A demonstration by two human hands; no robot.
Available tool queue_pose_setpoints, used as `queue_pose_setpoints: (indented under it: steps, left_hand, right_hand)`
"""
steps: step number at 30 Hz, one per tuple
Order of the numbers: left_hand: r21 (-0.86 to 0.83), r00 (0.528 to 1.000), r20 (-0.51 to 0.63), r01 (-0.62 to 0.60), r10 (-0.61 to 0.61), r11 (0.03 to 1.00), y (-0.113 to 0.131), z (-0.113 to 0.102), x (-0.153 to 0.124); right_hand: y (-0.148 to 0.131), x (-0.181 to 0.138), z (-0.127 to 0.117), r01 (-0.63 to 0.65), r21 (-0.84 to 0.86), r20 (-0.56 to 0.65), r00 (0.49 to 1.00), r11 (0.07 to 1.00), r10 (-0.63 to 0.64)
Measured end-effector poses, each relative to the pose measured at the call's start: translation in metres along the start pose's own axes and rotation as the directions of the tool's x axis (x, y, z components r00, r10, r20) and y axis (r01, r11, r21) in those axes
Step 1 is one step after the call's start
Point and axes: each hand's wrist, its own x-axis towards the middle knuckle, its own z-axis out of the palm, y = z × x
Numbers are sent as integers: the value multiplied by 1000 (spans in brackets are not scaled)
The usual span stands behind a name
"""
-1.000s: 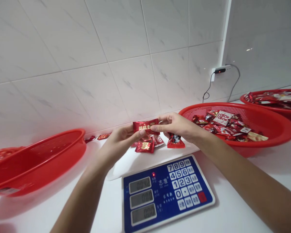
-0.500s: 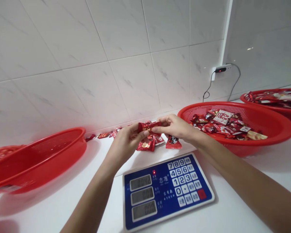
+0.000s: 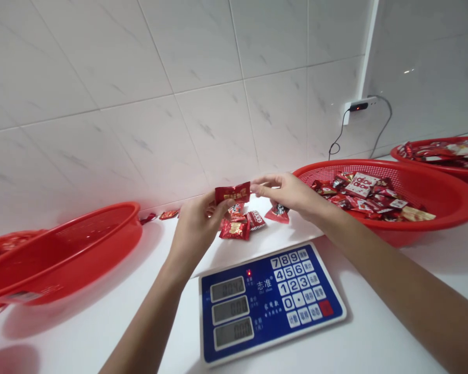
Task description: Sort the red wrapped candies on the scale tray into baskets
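Observation:
A red wrapped candy (image 3: 232, 193) is held up above the scale's white platform (image 3: 273, 234). My left hand (image 3: 197, 228) pinches its left end and my right hand (image 3: 288, 195) pinches its right end. Below them several red wrapped candies (image 3: 239, 224) lie on the platform. The scale's blue panel (image 3: 271, 301) with its keypad and three displays faces me.
A red basket (image 3: 425, 208) with many wrapped candies stands at the right, another red basket (image 3: 437, 150) behind it. A red basin (image 3: 70, 249) sits at the left. Two loose candies (image 3: 167, 214) lie by the tiled wall. A plug and cable (image 3: 359, 107) hang on the wall.
Both hands have kept hold of the candy and lifted it slightly, flattening it out. The view has shifted a little.

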Motion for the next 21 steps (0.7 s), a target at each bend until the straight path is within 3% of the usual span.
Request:
queue_pose_setpoints:
  steps: [3, 8, 11, 14, 17, 21]
  left_hand:
    - [203, 1000, 12, 13, -16, 979, -9, 2, 3]
    - [367, 985, 174, -60, -5, 928, -24, -7, 5]
    - [327, 981, 195, -82, 17, 941, -16, -19, 2]
    - [220, 979, 143, -173, 143, 960, 5, -25, -4]
    - [205, 946, 127, -318, 297, 926, 24, -19, -11]
    - [208, 936, 45, -351, 349, 913, 33, -11, -15]
  right_hand:
    - [0, 2, -3, -60, 153, -84, 994, 986, 74]
    - [-2, 3, 0, -110, 287, -44, 991, 952, 128]
    - [-4, 1, 4, -107, 276, -21, 993, 955, 117]
    - [-6, -4, 8, -98, 286, 62, 995, 953, 84]
    - [-12, -11, 13, -104, 280, 170, 984, 954, 57]
    - [-18, -17, 19, -121, 276, 231, 971, 954, 56]
